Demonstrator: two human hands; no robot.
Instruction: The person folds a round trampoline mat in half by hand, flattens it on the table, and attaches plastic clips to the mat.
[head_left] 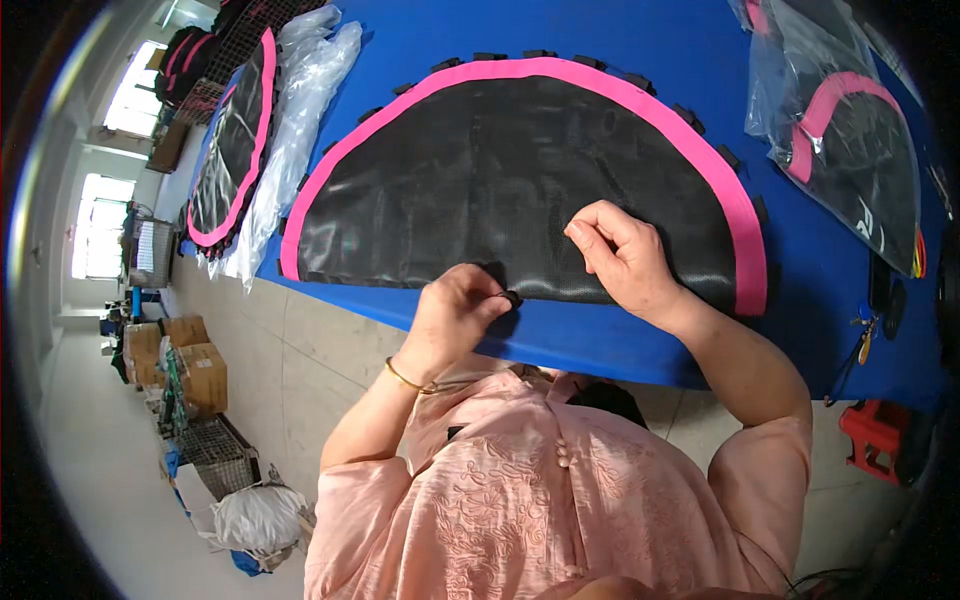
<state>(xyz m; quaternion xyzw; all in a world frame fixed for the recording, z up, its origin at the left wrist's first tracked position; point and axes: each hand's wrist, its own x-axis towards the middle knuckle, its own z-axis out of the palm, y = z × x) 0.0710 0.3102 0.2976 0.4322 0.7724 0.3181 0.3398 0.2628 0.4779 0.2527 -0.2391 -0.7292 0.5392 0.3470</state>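
Note:
A black mesh half-circle [440, 180] with a pink curved border [540, 68] and small black tabs along its outer edge lies on the blue table [420, 25]. Near the middle of its straight edge, my left hand [458, 305] pinches a small dark piece [513, 298]. My right hand [625, 260] is raised over the mesh, right of the middle, with thumb and forefinger pressed together. Whatever sits between those fingertips, if anything, is too small to name.
Clear plastic wrap [300, 110] and another pink-edged black piece [235, 150] lie at the left. A bagged piece [850, 150] is at the right. Beyond the table stand a red stool [875, 435] and cardboard boxes [200, 375].

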